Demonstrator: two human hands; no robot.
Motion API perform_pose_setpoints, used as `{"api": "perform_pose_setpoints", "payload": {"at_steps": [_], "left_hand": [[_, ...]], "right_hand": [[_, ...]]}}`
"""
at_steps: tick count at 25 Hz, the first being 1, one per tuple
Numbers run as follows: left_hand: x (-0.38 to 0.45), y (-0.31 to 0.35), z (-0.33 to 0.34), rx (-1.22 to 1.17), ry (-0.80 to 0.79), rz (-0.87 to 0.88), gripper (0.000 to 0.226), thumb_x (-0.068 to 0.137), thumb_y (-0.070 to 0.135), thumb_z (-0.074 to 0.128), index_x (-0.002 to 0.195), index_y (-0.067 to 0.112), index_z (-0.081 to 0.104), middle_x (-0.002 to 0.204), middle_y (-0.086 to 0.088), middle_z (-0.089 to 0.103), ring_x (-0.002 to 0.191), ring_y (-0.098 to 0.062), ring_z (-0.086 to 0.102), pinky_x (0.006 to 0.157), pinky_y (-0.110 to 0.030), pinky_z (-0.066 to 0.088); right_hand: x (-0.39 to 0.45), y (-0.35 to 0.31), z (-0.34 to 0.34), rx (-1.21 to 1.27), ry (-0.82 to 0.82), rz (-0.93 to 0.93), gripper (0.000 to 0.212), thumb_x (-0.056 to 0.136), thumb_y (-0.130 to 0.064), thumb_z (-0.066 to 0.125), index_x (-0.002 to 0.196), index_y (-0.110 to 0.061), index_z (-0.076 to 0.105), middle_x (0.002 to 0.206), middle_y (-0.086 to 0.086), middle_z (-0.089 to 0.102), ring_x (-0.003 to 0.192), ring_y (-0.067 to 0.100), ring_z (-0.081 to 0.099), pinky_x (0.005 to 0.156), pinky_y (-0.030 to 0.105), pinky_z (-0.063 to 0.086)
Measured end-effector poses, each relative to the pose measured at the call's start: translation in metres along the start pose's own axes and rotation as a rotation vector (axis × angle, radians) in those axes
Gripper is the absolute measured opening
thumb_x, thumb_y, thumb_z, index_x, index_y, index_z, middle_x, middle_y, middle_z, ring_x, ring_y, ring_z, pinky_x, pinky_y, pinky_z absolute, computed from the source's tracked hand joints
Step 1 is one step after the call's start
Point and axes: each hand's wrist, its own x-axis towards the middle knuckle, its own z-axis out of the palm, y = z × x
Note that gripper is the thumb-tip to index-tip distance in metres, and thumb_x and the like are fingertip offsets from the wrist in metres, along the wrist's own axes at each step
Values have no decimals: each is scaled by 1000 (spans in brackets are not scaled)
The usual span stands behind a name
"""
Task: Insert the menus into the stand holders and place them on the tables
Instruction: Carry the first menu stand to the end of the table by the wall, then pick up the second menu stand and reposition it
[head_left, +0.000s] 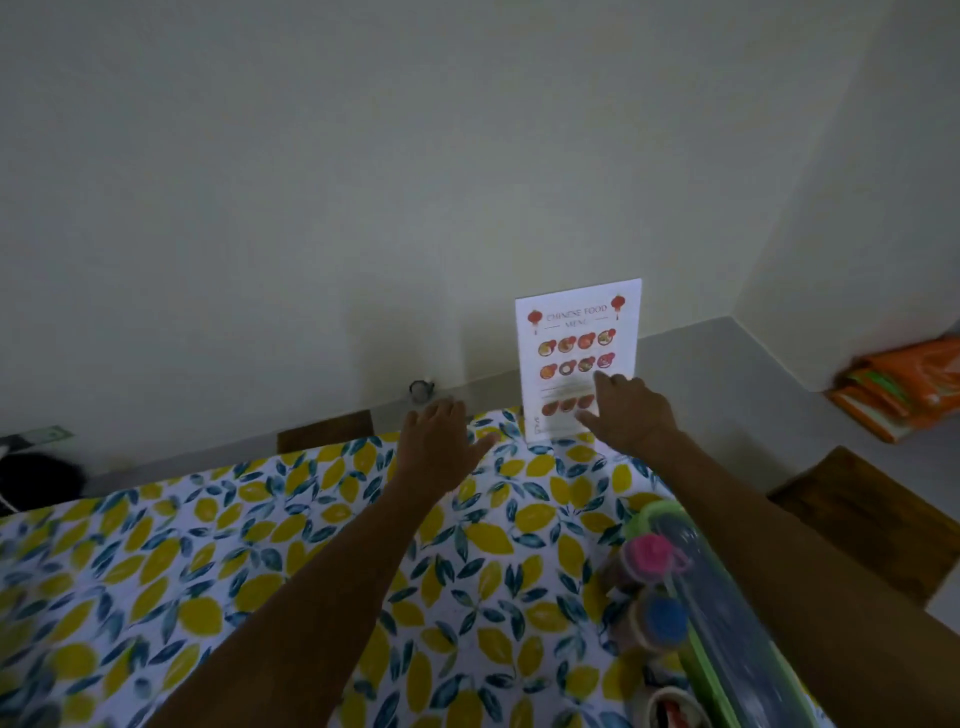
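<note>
A white Chinese food menu (576, 343) stands upright in a clear stand holder at the far edge of a table with a lemon-print cloth (249, 561). My right hand (631, 413) hovers just in front of the menu's lower right part, fingers spread; whether it touches the holder I cannot tell. To the left of the menu, my left hand (444, 449) is held flat above the cloth with its fingers apart and nothing in it.
A green tray (727, 623) with small jars with pink and blue lids sits at the table's right side. Wooden chairs stand at the far edge (324, 431) and at the right (878, 519). Orange bags (904, 384) lie on the floor near the wall.
</note>
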Motion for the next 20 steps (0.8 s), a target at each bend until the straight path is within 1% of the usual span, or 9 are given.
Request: {"api": "perform_pose_setpoints", "payload": {"at_steps": [3,5,7,9,13,16,20], "left_hand": [[-62,-45,-16,-12,-9,-54,82,88,72,35,144,11,37,148,-14,46,135,-32,43,108,-48,33],[-104,-72,-22,-28,-42,-88,83,88,73,33,144,13,37,153,-13,41,139,-31,39,111,-49,30],[-158,-109,-26,-55,-77,-127,83,88,73,33,146,14,34,157,-11,33,143,-30,33,114,-51,25],[-218,-149,-26,-83,-78,-174,83,88,73,35,147,14,33,158,-10,31,144,-30,31,115,-51,25],[-338,-217,-21,-69,-94,-293,83,87,74,34,145,15,35,154,-12,38,138,-33,37,112,-52,31],[-416,-269,-31,-67,-104,-405,81,85,75,36,143,17,39,151,-10,42,136,-33,41,109,-51,33],[-500,-337,-44,-48,-95,-565,90,81,80,25,139,14,43,145,-12,48,131,-34,46,104,-50,38]], "right_hand": [[-45,-71,1,2,-25,-89,74,94,-55,45,148,-8,27,141,18,48,126,38,47,97,48,46],[-73,-114,10,14,-50,-125,77,94,-56,44,150,-8,23,147,19,43,130,39,44,101,49,45],[-108,-168,23,12,-63,-179,79,94,-58,42,151,-8,22,149,19,41,132,40,42,101,50,46],[-144,-224,38,-10,-72,-245,80,93,-60,41,151,-8,22,148,19,42,131,40,43,100,50,47],[-207,-339,79,-5,-148,-330,82,92,-64,41,152,-11,21,150,16,40,133,38,42,102,50,46],[-254,-429,108,-24,-195,-447,81,92,-64,40,152,-12,22,146,16,45,127,37,47,99,49,48],[-304,-520,128,-19,-200,-569,80,94,-61,41,152,-10,22,152,16,39,135,37,40,105,50,44]]}}
